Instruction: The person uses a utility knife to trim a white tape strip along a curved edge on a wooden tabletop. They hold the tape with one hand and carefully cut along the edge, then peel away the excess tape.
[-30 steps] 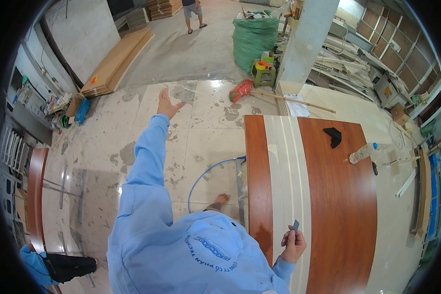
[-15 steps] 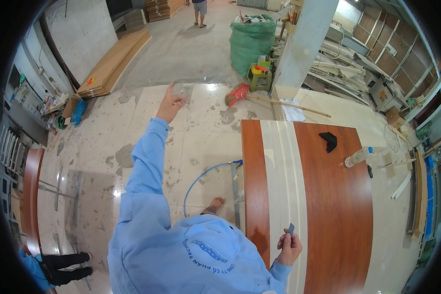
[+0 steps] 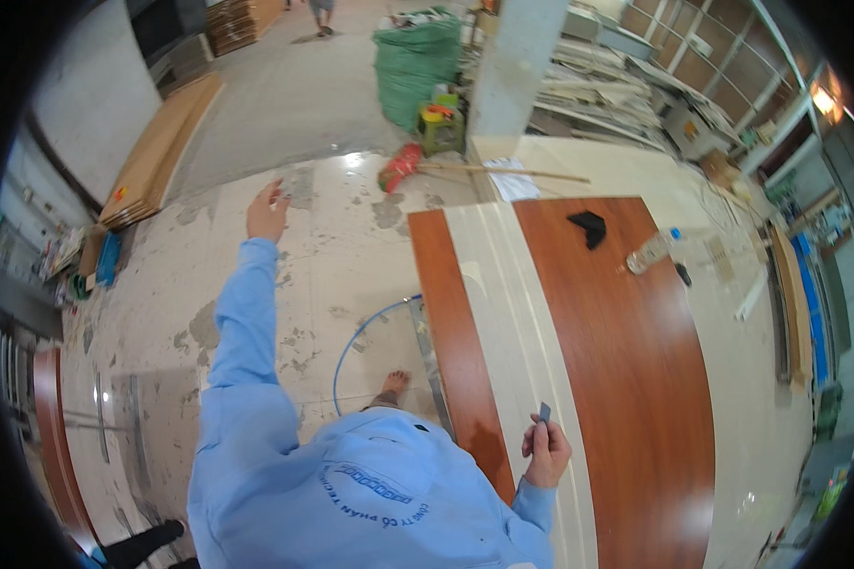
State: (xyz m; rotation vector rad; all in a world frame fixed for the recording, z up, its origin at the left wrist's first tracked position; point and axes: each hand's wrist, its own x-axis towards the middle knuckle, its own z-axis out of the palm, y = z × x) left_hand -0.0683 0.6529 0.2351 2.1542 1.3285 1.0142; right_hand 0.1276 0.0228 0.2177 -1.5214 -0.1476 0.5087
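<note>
My left arm in a light blue sleeve is stretched out over the tiled floor. At its end my left hand (image 3: pixel 267 214) is raised, its fingers partly bent and apart, touching nothing. Above the reddish-brown wooden panel (image 3: pixel 617 351), my right hand (image 3: pixel 547 457) pinches a small flat grey piece (image 3: pixel 544 412) between thumb and fingers. Under that hand a pale grooved strip (image 3: pixel 508 303) runs along the panel. A black angled piece (image 3: pixel 591 229) lies toward the panel's far end, and a clear plastic bottle (image 3: pixel 651 253) with a blue cap lies by its right edge.
A blue hose (image 3: pixel 353 339) curves over the floor beside the panel. Beyond the panel are a broom (image 3: pixel 403 168) with a red head, a small green stool (image 3: pixel 439 133) and a full green sack (image 3: pixel 416 66). Flat boards (image 3: pixel 166 147) are stacked far left. Another person (image 3: pixel 322 14) stands far back.
My view has turned to the right, so the surroundings shift left in it. My left index finger no longer points straight out. The right hand keeps the grey piece.
</note>
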